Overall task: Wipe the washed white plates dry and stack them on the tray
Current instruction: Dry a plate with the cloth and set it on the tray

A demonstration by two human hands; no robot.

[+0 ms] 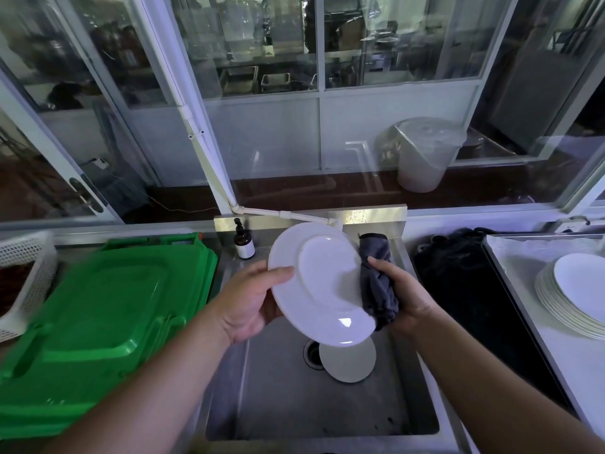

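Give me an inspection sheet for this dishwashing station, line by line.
Surface: steel sink, one white plate lying by the drain.
Job's things: white plate in hand, tilted over the sink; grey cloth at its right edge; stack of plates on the tray at right.
Clutter: green lids, white basket, pump bottle.
Grippers: left hand grips the plate's rim; right hand grips the cloth.
Cables: nothing seen.
Surroundings: glazed partition, bucket behind.
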